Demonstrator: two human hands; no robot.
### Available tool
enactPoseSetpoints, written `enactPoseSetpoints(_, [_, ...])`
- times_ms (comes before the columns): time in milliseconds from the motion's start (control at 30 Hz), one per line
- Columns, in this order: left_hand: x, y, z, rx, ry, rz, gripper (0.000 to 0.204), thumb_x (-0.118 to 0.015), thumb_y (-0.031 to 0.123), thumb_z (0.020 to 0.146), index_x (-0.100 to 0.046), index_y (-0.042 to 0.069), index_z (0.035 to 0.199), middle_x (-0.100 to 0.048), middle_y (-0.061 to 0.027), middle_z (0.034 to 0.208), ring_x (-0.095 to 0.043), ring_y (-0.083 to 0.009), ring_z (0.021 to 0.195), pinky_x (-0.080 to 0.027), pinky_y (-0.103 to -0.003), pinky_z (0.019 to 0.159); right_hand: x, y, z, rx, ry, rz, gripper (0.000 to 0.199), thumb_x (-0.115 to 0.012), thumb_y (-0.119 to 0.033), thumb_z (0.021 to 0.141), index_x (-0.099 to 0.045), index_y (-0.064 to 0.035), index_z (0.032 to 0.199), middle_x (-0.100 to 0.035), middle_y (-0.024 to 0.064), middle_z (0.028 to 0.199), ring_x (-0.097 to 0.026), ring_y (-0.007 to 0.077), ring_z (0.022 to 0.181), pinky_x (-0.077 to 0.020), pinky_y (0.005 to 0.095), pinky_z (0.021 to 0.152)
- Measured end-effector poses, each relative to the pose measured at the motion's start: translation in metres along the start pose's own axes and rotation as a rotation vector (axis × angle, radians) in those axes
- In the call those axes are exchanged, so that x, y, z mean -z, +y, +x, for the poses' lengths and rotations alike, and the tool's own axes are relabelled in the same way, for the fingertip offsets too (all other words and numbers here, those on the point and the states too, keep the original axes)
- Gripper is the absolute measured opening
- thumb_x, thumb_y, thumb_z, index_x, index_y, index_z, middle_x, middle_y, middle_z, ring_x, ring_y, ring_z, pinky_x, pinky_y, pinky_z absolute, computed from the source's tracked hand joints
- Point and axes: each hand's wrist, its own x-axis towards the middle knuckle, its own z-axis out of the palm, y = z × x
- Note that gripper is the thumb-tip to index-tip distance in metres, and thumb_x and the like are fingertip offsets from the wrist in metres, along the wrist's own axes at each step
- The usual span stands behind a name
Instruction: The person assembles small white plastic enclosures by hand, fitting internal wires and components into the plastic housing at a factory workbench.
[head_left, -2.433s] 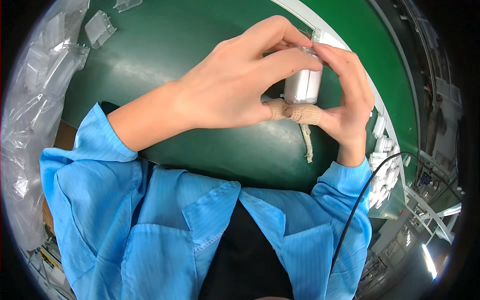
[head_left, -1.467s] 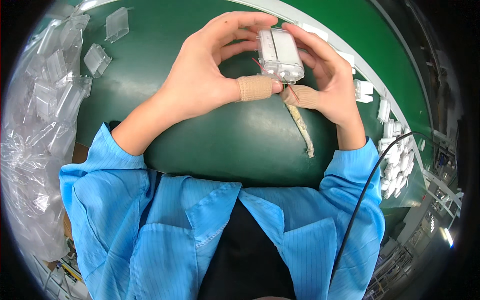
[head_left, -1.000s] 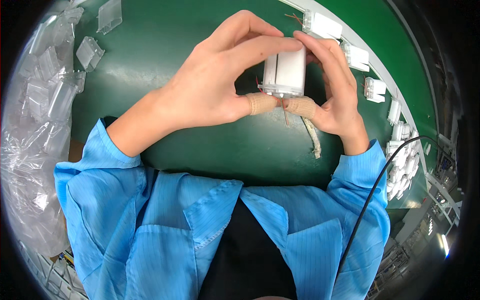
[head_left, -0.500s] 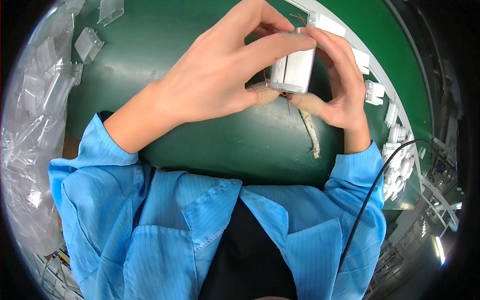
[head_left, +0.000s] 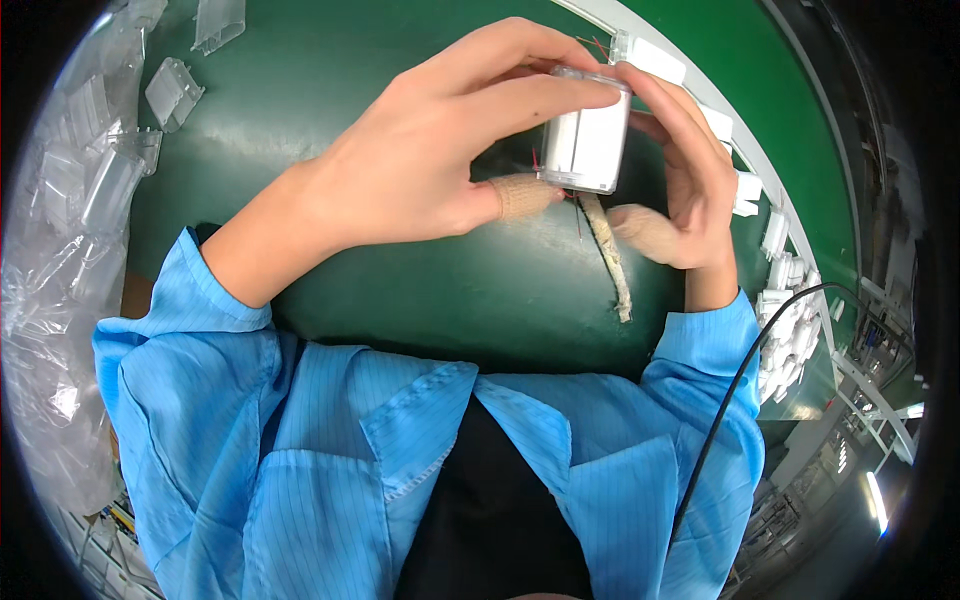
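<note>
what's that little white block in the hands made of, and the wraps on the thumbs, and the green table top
The small white block in a clear case looks like glossy hard plastic: smooth, with see-through edges. The tan thumb wraps look like woven cloth tape, matte and fraying into a loose tail. The dark green table surface seems a smooth rubbery or vinyl mat with a soft sheen.

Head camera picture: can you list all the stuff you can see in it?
White block in clear case: one, white, held up between both hands.
Green table: one, dark green, under the hands.
Clear plastic cases: several, see-through, upper left of the table.
Plastic bags: a heap, clear, far left.
White parts: many, white, along the right edge.
Black cable: one, black, lower right.
Blue coat: one, light blue, bottom.
Left hand: taped thumb, gripping the block.
Right hand: taped thumb with a loose strip, gripping the block.
</note>
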Motion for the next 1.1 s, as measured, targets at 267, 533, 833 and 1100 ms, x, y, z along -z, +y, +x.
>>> enactPoseSetpoints(267, [-0.018, -0.059, 0.02, -0.711, 0.132, -0.128, 0.057, -0.077, 0.017, 0.069, -0.055, 0.0, 0.119, -0.051, -0.016, 0.116, -0.055, -0.0261, 0.104, -0.046, -0.032, 0.087, 0.001, 0.003, -0.004, -0.143, -0.03, 0.104, 0.073, -0.075, -0.013, 0.064, -0.046, 0.0034, 0.129, -0.047, 0.0191, 0.129, -0.046, 0.0278, 0.121, -0.0438, 0.0389, 0.094])
enactPoseSetpoints(533, [0.006, 0.003, 0.004, 0.034, -0.053, -0.037, 0.052, -0.075, 0.009, 0.065, -0.06, 0.009, 0.115, -0.053, -0.012, 0.114, -0.056, -0.0272, 0.103, -0.05, -0.034, 0.086, -0.004, -0.005, -0.001, -0.097, 0.006, -0.077, 0.077, -0.082, -0.018, 0.06, -0.048, 0.0021, 0.127, -0.053, 0.0172, 0.121, -0.053, 0.0259, 0.111, -0.0491, 0.0366, 0.088])
enactPoseSetpoints(833, [-0.003, 0.007, -0.004, -0.096, -0.057, 0.17, 0.049, -0.073, 0.013, 0.068, -0.058, 0.008, 0.115, -0.051, -0.0168, 0.117, -0.055, -0.0299, 0.1, -0.048, -0.037, 0.083, -0.014, -0.008, -0.003, 0.126, 0.124, -0.343, 0.075, -0.085, -0.025, 0.054, -0.055, -0.0027, 0.119, -0.056, 0.0137, 0.106, -0.059, 0.0236, 0.089, -0.0502, 0.0308, 0.076])
enactPoseSetpoints(1100, [-0.005, 0.009, -0.004, -0.1, -0.028, 0.181, 0.049, -0.072, 0.015, 0.068, -0.057, 0.006, 0.114, -0.05, -0.0196, 0.118, -0.054, -0.0344, 0.1, -0.047, -0.04, 0.084, -0.014, -0.012, -0.001, 0.126, 0.077, -0.44, 0.077, -0.084, -0.027, 0.06, -0.051, 0.0081, 0.119, -0.053, 0.0179, 0.108, -0.055, 0.0264, 0.099, -0.0498, 0.0336, 0.082])
